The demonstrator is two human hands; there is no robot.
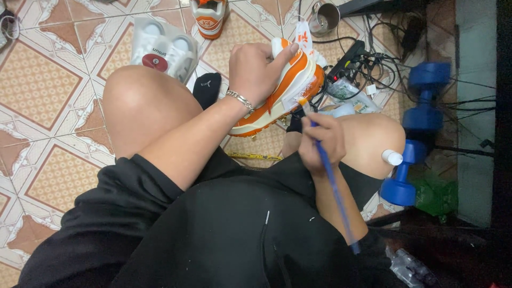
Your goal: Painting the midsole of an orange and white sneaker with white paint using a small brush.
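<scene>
The orange-and-white sneaker [282, 90] in the upper middle of the frame is showing smooth leather-like panels with a soft sheen and a matt rubbery sole. The paintbrush [330, 181] is looking like glossy blue plastic or lacquer. A metal chain bracelet [240, 99] is glinting at the wrist. The black shorts [213, 224] at the bottom are appearing as matt cloth. The floor [48, 106] is showing glazed, patterned ceramic tile. At the right, the blue dumbbells [421, 128] are looking matt-coated, and a steel cup [324, 18] is shining at the top.
</scene>
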